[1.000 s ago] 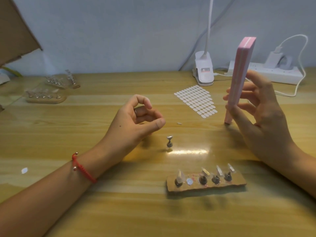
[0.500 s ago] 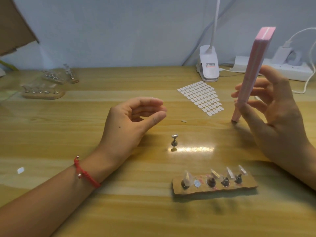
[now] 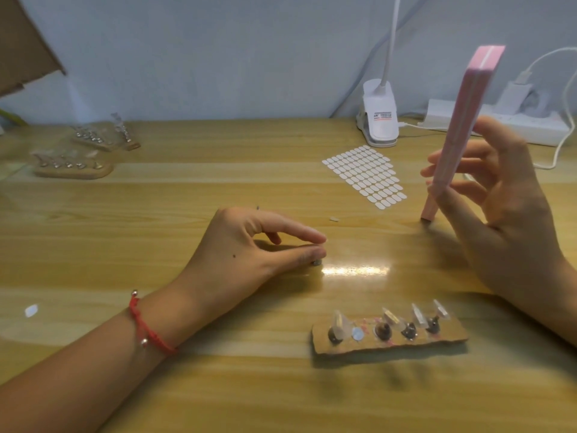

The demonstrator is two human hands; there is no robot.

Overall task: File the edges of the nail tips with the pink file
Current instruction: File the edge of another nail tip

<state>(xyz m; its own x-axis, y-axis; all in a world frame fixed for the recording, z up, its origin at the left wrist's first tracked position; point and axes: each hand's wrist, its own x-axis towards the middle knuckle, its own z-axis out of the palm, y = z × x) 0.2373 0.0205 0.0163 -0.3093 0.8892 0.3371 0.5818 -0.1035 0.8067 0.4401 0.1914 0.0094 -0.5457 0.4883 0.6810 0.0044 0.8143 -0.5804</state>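
Observation:
My right hand (image 3: 505, 214) holds the pink file (image 3: 462, 120) upright between thumb and fingers, its lower end resting on the table. My left hand (image 3: 249, 248) lies low on the table, thumb and index finger pinching a small metal stand (image 3: 317, 262); only the stand's base shows under the thumb. Near the front, a wooden holder (image 3: 449, 337) carries several clear nail tips (image 3: 338, 321) on metal stands, with one round socket bare.
A sheet of white adhesive tabs (image 3: 365, 179) lies at mid table. A white clip lamp (image 3: 379, 120) and a power strip (image 3: 499, 125) with cables stand at the back right. Two more holders with tips (image 3: 71, 165) sit at the back left.
My left hand has dropped from the air down and to the right onto the small metal stand and closed thumb and index finger on it. The right hand keeps the file upright.

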